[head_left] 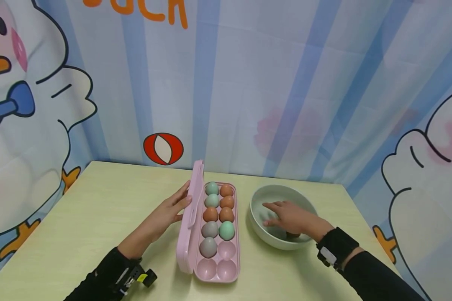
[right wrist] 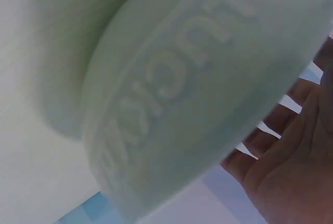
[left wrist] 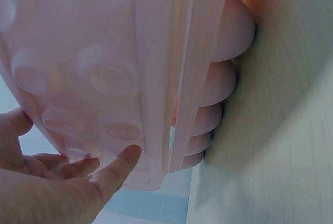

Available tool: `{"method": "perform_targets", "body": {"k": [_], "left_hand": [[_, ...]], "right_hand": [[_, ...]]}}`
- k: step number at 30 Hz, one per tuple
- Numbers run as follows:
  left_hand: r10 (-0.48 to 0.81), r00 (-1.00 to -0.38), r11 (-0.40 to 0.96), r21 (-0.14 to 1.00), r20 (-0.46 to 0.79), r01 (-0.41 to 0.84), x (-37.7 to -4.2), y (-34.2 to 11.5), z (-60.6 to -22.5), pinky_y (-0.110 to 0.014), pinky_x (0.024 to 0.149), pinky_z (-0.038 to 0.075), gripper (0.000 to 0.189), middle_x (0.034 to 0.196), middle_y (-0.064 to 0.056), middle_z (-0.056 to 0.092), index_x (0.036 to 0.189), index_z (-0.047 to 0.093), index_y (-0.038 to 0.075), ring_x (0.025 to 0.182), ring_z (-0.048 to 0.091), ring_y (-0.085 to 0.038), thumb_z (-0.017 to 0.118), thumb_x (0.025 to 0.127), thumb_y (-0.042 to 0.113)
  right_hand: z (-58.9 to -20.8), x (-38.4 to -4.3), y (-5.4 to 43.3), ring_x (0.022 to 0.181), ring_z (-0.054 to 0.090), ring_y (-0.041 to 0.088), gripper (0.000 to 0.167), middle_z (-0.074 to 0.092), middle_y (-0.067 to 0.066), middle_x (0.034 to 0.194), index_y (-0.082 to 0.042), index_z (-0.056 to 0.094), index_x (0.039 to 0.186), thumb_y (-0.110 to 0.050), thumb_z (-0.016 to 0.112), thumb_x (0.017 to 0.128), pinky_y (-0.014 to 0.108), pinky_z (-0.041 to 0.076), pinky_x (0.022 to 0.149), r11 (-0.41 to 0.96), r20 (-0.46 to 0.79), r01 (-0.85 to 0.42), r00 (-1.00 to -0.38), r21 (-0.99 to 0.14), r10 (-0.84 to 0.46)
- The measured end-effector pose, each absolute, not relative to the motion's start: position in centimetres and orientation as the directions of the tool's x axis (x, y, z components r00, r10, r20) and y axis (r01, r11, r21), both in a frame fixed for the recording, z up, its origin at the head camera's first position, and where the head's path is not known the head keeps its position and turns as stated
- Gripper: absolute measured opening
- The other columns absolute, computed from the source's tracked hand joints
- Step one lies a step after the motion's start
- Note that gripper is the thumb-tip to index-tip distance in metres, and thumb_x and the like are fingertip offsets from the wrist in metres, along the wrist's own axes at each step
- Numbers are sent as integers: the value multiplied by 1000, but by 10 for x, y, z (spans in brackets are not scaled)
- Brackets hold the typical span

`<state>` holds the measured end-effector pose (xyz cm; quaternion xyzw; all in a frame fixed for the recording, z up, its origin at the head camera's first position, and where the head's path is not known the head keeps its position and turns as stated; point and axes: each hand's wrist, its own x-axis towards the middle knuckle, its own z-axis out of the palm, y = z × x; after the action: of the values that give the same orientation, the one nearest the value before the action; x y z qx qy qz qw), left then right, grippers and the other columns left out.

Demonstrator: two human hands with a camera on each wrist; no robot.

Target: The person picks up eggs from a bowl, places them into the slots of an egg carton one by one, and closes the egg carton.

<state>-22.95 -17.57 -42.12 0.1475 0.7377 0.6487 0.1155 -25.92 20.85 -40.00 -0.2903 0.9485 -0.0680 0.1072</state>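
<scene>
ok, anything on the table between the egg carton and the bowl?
Just bare tabletop between the egg carton and bowl, per the head view.

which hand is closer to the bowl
Right. The right hand is over the bowl; the left hand touches the lid, with the tray between it and the bowl.

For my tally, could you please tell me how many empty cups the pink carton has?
3: the cup right of the nearest grey egg, plus the front-left cup and front-right cup. None appear hidden.
</scene>
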Motion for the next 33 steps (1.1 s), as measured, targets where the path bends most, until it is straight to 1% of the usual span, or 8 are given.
{"method": "perform_targets", "body": {"k": [5, 10, 13, 17, 20, 22, 27, 33], "left_hand": [[374, -927, 111, 992, 21, 67, -229, -176, -421, -58, 105, 36, 67, 162, -3, 15, 158, 13, 35, 144, 25, -32, 48, 101, 46], [370, -929, 111, 992, 19, 65, -228, -176, -421, -57, 105, 37, 67, 162, -3, 16, 158, 13, 34, 144, 25, -32, 48, 101, 45], [367, -930, 110, 992, 20, 65, -228, -176, -421, -57, 105, 37, 67, 162, -3, 17, 158, 14, 35, 144, 26, -32, 48, 101, 46], [366, -930, 109, 992, 22, 67, -229, -177, -421, -57, 105, 37, 67, 162, -3, 17, 157, 14, 35, 143, 26, -32, 48, 101, 46], [371, -928, 109, 991, 29, 75, -229, -177, -421, -56, 105, 37, 67, 162, -2, 16, 157, 14, 36, 143, 26, -31, 48, 101, 46], [375, -926, 105, 991, 36, 82, -229, -177, -421, -56, 104, 37, 66, 162, -2, 17, 157, 14, 37, 143, 27, -31, 48, 101, 46], [379, -924, 103, 991, 42, 87, -230, -177, -420, -57, 105, 37, 66, 162, -2, 17, 157, 14, 37, 143, 27, -31, 48, 101, 46], [374, -927, 103, 992, 29, 73, -230, -177, -423, -56, 105, 37, 67, 162, -3, 18, 157, 15, 37, 143, 27, -31, 48, 101, 46]], "right_hand": [[-408, -256, 215, 125, 48, 43, 60, 56, 22, 132, -3, 52, 140, -45, 57, 97, 58, 35, 104, 822, -191, -557, -800, -117, -569], [-413, -254, 216, 115, 56, 40, 50, 64, 19, 116, -3, 60, 130, -39, 63, 95, 66, 32, 100, 814, -150, -580, -802, -35, -578], [-415, -254, 214, 109, 60, 37, 46, 67, 16, 109, -3, 62, 126, -36, 65, 94, 64, 34, 100, 802, -125, -597, -795, -2, -593], [-418, -254, 210, 94, 64, 26, 35, 70, 12, 101, -5, 66, 118, -30, 67, 93, 50, 39, 91, 767, -88, -640, -767, 41, -635], [-419, -254, 208, 78, 60, 16, 27, 71, 8, 93, -6, 68, 112, -21, 69, 91, 39, 32, 76, 736, -42, -675, -738, 58, -674], [-420, -254, 207, 70, 54, 13, 21, 69, 6, 86, -5, 69, 106, -16, 70, 88, 37, 27, 72, 719, -14, -692, -721, 65, -693], [-416, -253, 206, 76, 40, 19, 14, 54, 3, 76, -3, 69, 101, -8, 68, 88, 37, 36, 73, 749, -46, -662, -749, 18, -661], [-412, -249, 205, 80, 45, 19, 20, 46, 3, 84, -3, 71, 106, -6, 70, 86, 36, 47, 72, 755, -61, -656, -753, -21, -656]]}}
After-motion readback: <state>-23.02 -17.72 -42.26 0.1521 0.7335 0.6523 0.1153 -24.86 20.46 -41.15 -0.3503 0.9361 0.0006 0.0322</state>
